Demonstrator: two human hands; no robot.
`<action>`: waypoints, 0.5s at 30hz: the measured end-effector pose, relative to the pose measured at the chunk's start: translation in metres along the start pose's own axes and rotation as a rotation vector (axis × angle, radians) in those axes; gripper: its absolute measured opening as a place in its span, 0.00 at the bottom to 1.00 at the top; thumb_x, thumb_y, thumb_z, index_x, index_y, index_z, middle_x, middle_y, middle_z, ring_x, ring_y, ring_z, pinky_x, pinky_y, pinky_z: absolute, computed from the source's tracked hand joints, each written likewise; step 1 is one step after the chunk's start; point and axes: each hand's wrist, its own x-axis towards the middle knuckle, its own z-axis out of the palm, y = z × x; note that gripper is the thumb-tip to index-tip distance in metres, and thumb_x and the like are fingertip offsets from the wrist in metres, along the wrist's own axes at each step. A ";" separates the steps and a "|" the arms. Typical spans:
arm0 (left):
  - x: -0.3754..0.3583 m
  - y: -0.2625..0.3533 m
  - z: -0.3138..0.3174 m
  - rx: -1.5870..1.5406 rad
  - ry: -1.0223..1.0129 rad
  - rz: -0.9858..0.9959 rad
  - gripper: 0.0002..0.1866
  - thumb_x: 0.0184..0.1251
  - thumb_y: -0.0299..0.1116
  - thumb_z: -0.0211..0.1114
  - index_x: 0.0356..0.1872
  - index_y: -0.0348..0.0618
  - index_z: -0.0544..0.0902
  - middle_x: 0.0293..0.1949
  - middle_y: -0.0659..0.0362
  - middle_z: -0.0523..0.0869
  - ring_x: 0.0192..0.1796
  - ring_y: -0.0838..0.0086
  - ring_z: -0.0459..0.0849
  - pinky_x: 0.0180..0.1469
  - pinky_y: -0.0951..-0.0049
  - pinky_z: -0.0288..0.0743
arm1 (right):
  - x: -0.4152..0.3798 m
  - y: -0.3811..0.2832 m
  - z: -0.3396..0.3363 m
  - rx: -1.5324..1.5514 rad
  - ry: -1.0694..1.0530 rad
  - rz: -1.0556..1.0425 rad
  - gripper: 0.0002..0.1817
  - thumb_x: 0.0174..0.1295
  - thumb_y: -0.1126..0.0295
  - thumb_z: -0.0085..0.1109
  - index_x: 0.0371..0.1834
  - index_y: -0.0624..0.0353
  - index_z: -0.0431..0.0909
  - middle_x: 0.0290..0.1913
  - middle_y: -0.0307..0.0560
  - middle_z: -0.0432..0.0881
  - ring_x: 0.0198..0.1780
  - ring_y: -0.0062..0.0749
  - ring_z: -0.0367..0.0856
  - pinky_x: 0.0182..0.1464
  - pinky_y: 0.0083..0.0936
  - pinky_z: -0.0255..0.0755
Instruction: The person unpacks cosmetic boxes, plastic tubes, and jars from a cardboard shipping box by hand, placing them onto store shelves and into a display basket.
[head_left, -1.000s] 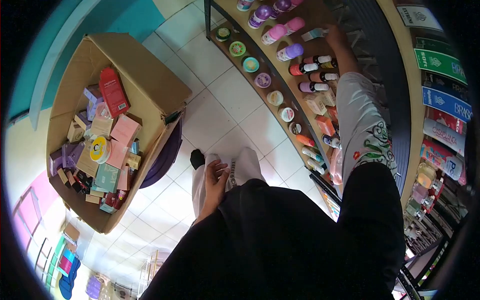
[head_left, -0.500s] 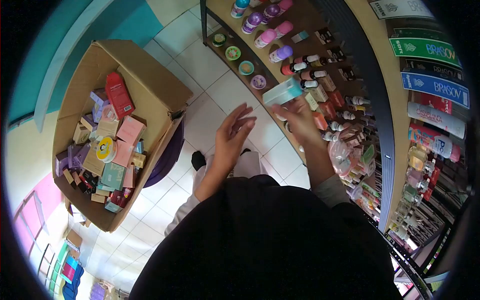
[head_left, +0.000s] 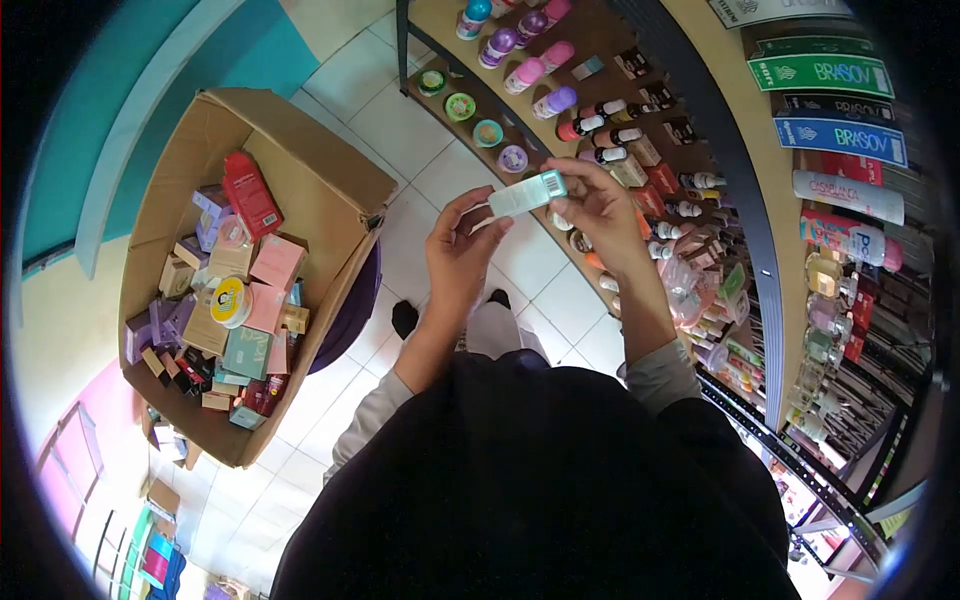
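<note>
Tiled floor (head_left: 325, 410) at the bottom, stocked shelf (head_left: 755, 230) on the right, big open cardboard box (head_left: 300, 145) of packaged goods on the left. Both hands are up between them, working on one small box (head_left: 525, 197), held in the air above the floor, just beside the shelf edge. Right hand (head_left: 602, 220): fingers pinched on the teal end. Left hand (head_left: 460, 245): fingers closed on the plain end, thumb below.

Handling, my guess: light, stiff thin card, a bit slick if coated. Corners would dent first; contents could be fragile, can't tell. Grip the long edges or both ends, light squeeze, don't press mid-panel.

Looks: slim, oblong, pale grey-green body, brighter teal end, faint print too small to read. Smallest detail: barcode (head_left: 552, 184) near the teal end.
</note>
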 end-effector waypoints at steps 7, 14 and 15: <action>-0.012 0.033 0.002 0.202 -0.064 0.235 0.31 0.45 0.14 0.69 0.54 0.37 0.68 0.45 0.56 0.77 0.44 0.77 0.75 0.48 0.77 0.73 | -0.005 0.005 0.024 0.399 -0.035 0.110 0.18 0.66 0.75 0.44 0.59 0.59 0.65 0.58 0.48 0.70 0.55 0.30 0.72 0.57 0.27 0.67; -0.010 0.063 0.000 0.214 -0.150 0.297 0.31 0.44 0.17 0.71 0.52 0.39 0.68 0.44 0.57 0.77 0.41 0.79 0.75 0.46 0.77 0.72 | -0.014 0.012 0.060 0.629 -0.021 0.124 0.20 0.67 0.74 0.40 0.62 0.64 0.61 0.58 0.53 0.69 0.57 0.34 0.72 0.58 0.28 0.68; -0.009 0.064 0.000 0.200 -0.161 0.300 0.31 0.44 0.17 0.71 0.52 0.39 0.68 0.44 0.57 0.78 0.41 0.79 0.75 0.46 0.77 0.72 | -0.016 0.012 0.062 0.659 -0.007 0.138 0.20 0.68 0.74 0.40 0.62 0.64 0.61 0.57 0.53 0.69 0.55 0.34 0.73 0.57 0.28 0.69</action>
